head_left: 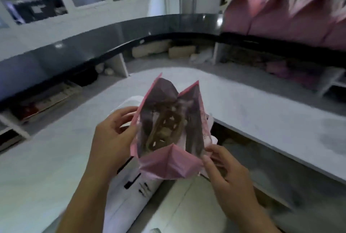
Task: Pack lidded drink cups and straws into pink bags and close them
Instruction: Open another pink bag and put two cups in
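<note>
Pink bag [168,165] open-mouthed above white worktop [56,158]; left hand [112,135] pinches its left edge, right hand [226,174] pinches the right edge; brown contents inside, blurred.

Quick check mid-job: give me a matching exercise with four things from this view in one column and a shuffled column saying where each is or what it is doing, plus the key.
Things
1. left hand
2. right hand
3. open pink bag
4. row of pink bags

Place or state
A. stands at the far right on the dark counter
B. held up between both hands, mouth open
C. pinches the near right corner of the bag
D. grips the left edge of the bag

Pairs: 1-D, 2-C, 3-B, 4-A
</note>
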Available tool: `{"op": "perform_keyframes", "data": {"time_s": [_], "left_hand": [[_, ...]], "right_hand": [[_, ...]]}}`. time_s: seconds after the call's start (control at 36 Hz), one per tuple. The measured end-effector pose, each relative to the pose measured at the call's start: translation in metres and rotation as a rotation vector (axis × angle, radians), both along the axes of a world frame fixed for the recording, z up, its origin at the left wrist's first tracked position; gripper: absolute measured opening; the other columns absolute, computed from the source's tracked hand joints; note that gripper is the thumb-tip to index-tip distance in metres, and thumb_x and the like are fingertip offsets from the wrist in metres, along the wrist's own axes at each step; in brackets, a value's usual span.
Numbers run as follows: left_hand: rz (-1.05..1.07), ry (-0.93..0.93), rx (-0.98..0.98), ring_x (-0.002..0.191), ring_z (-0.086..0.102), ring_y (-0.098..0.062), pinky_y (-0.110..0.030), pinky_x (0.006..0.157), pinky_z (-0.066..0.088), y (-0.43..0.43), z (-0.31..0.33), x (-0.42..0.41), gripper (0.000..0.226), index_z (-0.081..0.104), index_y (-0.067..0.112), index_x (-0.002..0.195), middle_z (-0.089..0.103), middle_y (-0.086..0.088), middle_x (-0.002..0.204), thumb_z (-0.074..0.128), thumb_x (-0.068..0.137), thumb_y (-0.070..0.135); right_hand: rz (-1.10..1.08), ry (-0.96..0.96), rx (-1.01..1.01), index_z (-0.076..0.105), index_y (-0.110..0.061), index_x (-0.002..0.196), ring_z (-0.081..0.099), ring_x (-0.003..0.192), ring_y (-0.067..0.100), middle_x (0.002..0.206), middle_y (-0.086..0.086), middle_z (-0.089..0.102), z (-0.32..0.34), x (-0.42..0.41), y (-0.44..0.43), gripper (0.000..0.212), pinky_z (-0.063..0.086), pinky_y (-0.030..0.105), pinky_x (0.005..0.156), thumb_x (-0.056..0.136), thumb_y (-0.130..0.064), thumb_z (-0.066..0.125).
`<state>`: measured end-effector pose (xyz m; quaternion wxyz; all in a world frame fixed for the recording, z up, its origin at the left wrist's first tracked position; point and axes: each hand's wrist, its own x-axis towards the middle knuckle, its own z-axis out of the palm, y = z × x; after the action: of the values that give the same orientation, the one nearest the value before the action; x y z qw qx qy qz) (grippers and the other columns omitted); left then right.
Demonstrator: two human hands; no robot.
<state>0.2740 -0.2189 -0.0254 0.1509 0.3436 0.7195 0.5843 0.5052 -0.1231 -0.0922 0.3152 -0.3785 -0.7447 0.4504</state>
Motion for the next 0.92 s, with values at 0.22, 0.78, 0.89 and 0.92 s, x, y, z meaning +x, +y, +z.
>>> {"op": "perform_keyframes", "data": {"time_s": [0.22,0.78,0.89,0.92], "left_hand": [[-0.376,-0.049,0.089,0.093,0.073,-0.007,-0.016,0.069,0.058,0.116,-0.016,0.176,0.032,0.074,0.035,0.102,0.077,0.013,0.1,0.076,0.085,0.009],[-0.529,-0.129,0.206,0.094,0.072,-0.003,-0.015,0.064,0.056,0.288,-0.031,0.291,0.024,0.073,0.025,0.115,0.074,0.014,0.108,0.068,0.094,0.014],[-0.579,-0.149,0.184,0.089,0.071,0.002,-0.014,0.062,0.056,0.344,-0.036,0.28,0.027,0.071,0.036,0.11,0.072,0.025,0.106,0.067,0.095,0.014],[-0.593,-0.156,0.181,0.087,0.071,0.004,-0.013,0.061,0.055,0.359,-0.036,0.276,0.027,0.07,0.039,0.108,0.071,0.028,0.105,0.067,0.095,0.015]], "right_hand": [[-0.451,0.121,-0.073,0.061,-0.04,0.11,0.068,0.096,0.002,0.099,-0.019,0.07,-0.012,0.189,0.029,0.013,0.057,0.029,0.076,0.098,-0.034,0.059],[-0.732,0.149,0.07,0.055,-0.047,0.111,0.063,0.072,0.01,0.09,-0.012,0.067,-0.011,0.288,0.142,0.019,0.049,0.026,0.053,0.1,-0.036,0.045],[-0.749,0.086,0.069,0.056,-0.038,0.116,0.057,0.059,-0.004,0.085,-0.02,0.066,-0.012,0.275,0.193,0.018,0.038,0.008,0.05,0.105,-0.027,0.047],[-0.757,0.072,0.066,0.056,-0.036,0.117,0.056,0.057,-0.005,0.083,-0.021,0.065,-0.012,0.27,0.206,0.018,0.038,0.007,0.05,0.105,-0.026,0.047]]}}
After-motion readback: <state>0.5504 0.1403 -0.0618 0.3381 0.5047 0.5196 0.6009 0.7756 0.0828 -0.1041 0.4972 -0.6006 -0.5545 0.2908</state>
